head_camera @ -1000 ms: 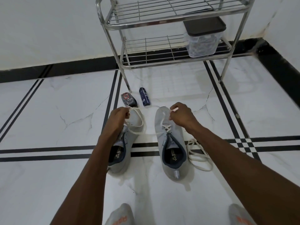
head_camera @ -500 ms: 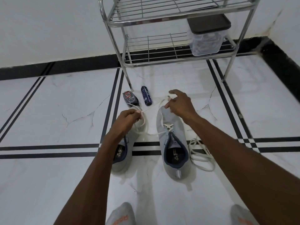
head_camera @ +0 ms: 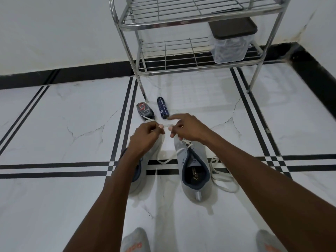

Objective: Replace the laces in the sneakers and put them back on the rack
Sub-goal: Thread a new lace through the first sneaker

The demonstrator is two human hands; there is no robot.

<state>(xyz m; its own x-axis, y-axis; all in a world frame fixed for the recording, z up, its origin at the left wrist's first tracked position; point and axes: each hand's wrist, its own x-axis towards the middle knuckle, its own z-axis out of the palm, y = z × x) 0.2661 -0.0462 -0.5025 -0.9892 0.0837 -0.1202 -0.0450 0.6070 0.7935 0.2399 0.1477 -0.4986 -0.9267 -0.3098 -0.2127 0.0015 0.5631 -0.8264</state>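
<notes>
A person sits on a white tiled floor, arms stretched forward over a pair of grey sneakers. The left hand (head_camera: 147,135) and the right hand (head_camera: 189,129) meet just above the toes of the shoes, each pinching one end of a white lace (head_camera: 168,126) so that a short stretch runs taut and roughly level between the fingertips, probably to even out the two ends before threading further. From there the lace drops in a slack loop between the shoes and rises to the lowest eyelets of the right sneaker (head_camera: 194,170), where it crosses once; the upper eyelets look unlaced. That shoe lies flat on its sole, long axis running away from the person, toe toward the rack (head_camera: 192,70), heel nearest the viewer. The left sneaker (head_camera: 141,177) lies parallel, mostly hidden under the left forearm. A second lace (head_camera: 221,176) lies loosely coiled on the floor, touching the right shoe's outer side, likely set aside within reach. Two small dark bottles (head_camera: 154,110) lie beyond the toes. A lidded clear container (head_camera: 231,46) sits on the rack's lower shelf.
</notes>
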